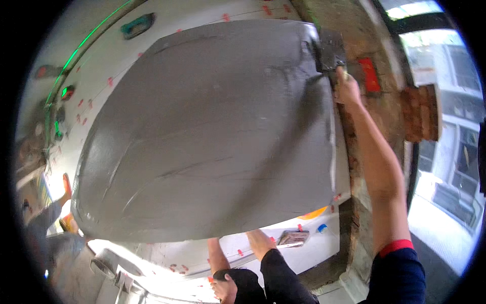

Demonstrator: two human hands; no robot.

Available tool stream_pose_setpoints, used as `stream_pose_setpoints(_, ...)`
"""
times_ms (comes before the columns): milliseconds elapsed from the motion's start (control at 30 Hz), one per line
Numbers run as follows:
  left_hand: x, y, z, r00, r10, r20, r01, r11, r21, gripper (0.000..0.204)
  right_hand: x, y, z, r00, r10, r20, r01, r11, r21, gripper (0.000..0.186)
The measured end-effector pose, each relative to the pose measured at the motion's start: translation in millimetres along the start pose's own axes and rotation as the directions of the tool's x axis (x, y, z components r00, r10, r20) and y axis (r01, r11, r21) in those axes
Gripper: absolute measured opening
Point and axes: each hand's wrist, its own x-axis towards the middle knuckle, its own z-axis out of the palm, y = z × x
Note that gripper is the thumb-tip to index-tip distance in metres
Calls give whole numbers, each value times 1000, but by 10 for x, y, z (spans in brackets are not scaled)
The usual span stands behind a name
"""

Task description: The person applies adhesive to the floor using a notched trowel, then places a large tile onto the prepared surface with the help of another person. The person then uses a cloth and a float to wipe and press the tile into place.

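A broad layer of smooth, wet grey mortar (217,116) fills the middle of the view, marked by faint curved strokes. At its far right corner, my right hand (348,91) is closed round the handle of a flat trowel (331,50). The blade is smeared grey and lies at the mortar's edge beside the rough wall base. My right arm is stretched far forward, casting a dark shadow across the mortar. Close to my body, my left hand (224,289) rests by my left thigh, fingers loosely extended, with nothing visible in it. My bare knees are at the mortar's near edge.
Pale tiles (324,243) with red clips surround the mortar. Near my knees are a flat metal-edged tool (293,238), a blue cap (322,228) and an orange disc (314,213). Bricks (421,112) stand right; a teal tool (137,26) lies far left. Another person's arm (45,215) shows left.
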Motion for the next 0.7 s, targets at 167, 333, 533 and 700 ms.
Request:
stream_pose_setpoints(167,103,-102,97,1000,9,28,-9,1000,14,82,-532,-546,720,948,-42,315,-39,969,245,52)
stream_pose_setpoints(333,-35,-26,-271,995,32,93,-18,989,-147,80,-1218,-999,1939,887,-83,455,-16,978,210,61)
stream_pose_setpoints(533,151,-271,-167,997,34,-69,-45,986,-163,63,-2669,-1347,2768,720,-124,682,60,991,117,51)
stream_pose_setpoints(700,132,-476,-21,997,-38,-63,17,954,-301,62,-4363,-911,3228,512,-37,858,49,999,13,50)
